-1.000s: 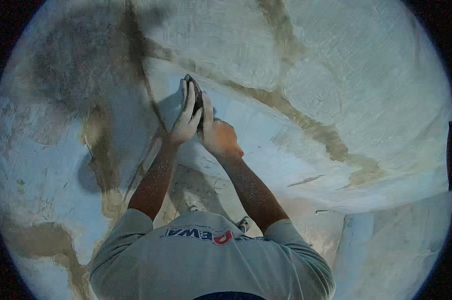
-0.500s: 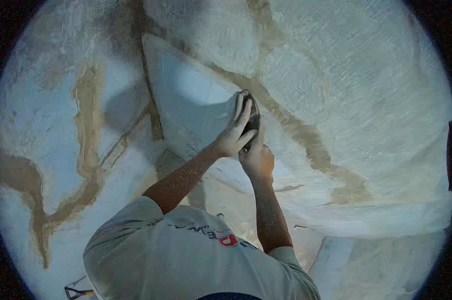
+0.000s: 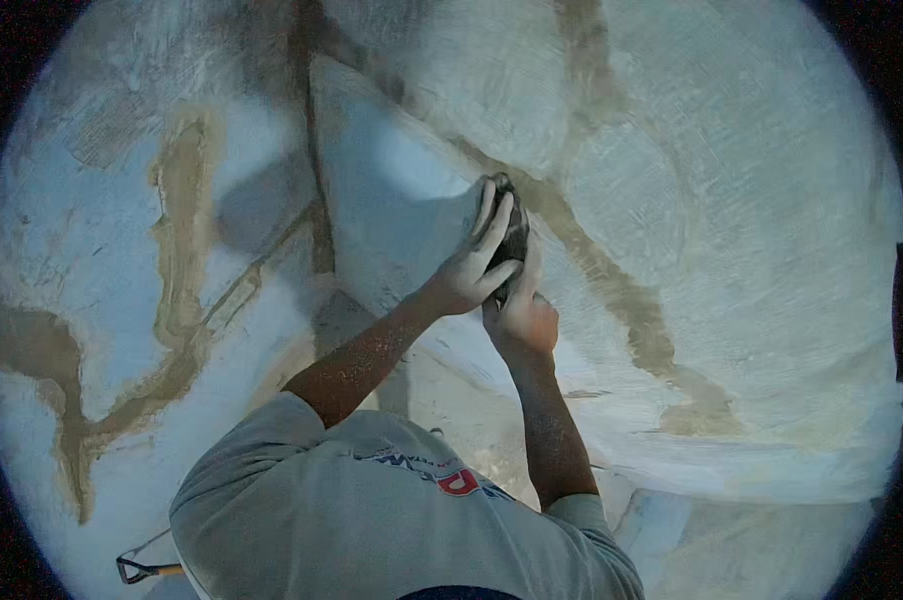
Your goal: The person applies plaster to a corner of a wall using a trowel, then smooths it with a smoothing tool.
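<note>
A dark, elongated block-like tool stands nearly upright against the pale plastered wall, close to the wide brown strip. My left hand lies over its left side, fingers stretched up along it and thumb across its lower part. Below, my right hand grips the lower end, with a finger running up along the right edge. Both hands look dusted with pale powder. The tool's face toward the wall is hidden, so I cannot tell its exact kind.
More brown, rough-edged strips, such as the left one, cross the blue-grey wall. A dark vertical line runs down left of my hands. A handle with a black grip and yellowish shaft shows at the lower left.
The view has shifted slightly, so the upper wall marks sit farther right. Both hands and the dark tool have moved a little up and left against the wall, keeping the same grip.
</note>
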Demonstrator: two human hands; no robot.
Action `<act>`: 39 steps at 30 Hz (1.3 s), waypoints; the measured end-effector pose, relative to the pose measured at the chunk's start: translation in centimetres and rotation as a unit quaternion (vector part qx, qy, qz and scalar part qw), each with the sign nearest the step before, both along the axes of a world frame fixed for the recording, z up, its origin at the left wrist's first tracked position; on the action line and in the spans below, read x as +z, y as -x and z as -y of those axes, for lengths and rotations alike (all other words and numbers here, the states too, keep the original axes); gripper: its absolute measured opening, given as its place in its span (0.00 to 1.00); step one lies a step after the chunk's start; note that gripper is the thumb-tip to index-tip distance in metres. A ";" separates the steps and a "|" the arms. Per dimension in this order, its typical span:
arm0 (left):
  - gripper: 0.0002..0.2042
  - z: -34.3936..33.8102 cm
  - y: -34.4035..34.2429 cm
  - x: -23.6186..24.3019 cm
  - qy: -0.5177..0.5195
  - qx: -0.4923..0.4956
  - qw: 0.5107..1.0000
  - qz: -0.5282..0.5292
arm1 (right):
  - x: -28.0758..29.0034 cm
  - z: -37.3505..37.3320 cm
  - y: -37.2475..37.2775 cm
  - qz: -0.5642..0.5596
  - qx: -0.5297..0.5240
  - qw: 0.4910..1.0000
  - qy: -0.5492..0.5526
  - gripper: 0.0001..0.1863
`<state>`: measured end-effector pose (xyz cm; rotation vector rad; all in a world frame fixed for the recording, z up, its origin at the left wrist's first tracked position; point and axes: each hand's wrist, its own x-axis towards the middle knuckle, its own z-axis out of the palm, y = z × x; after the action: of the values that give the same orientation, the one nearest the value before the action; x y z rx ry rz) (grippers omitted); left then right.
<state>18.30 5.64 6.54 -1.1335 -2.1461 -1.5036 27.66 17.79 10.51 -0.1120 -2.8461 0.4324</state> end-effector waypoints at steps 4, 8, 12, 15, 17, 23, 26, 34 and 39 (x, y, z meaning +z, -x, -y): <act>0.44 3.6 2.9 0.4 -0.035 -0.002 0.999 0.006 | 1.3 3.7 2.9 -0.006 0.033 0.999 0.017 0.51; 0.43 6.8 5.8 0.8 -0.045 0.028 0.999 -0.005 | 1.9 6.9 6.3 0.038 0.054 0.998 0.001 0.46; 0.39 11.0 10.6 0.0 -0.071 0.073 0.995 -0.002 | 3.3 11.1 11.4 0.099 0.108 0.989 -0.029 0.41; 0.36 14.7 13.3 -0.2 -0.006 0.135 0.991 -0.024 | 6.2 13.8 13.3 0.132 0.144 0.980 0.034 0.38; 0.36 15.6 14.6 -0.5 -0.026 0.097 0.994 -0.031 | 3.0 14.0 15.6 0.087 0.151 0.984 -0.027 0.38; 0.34 10.7 11.0 -0.2 -0.046 0.077 0.996 -0.007 | 4.0 10.1 10.9 0.087 0.142 0.986 -0.014 0.33; 0.37 4.5 6.0 -0.6 -0.009 0.048 0.999 -0.007 | 3.4 4.2 5.8 0.108 0.082 0.991 -0.002 0.39; 0.45 -9.7 -6.5 -0.1 -0.043 -0.049 0.997 0.030 | 1.4 -7.9 -7.4 0.036 -0.031 0.999 0.007 0.54; 0.45 -12.9 -10.2 -0.8 -0.029 -0.066 0.994 0.082 | 0.3 -11.2 -10.8 0.028 -0.062 0.998 0.020 0.52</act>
<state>28.52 18.52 5.70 -1.1922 -2.1516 -1.7617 38.47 29.02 10.83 -0.3099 -2.8655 0.4661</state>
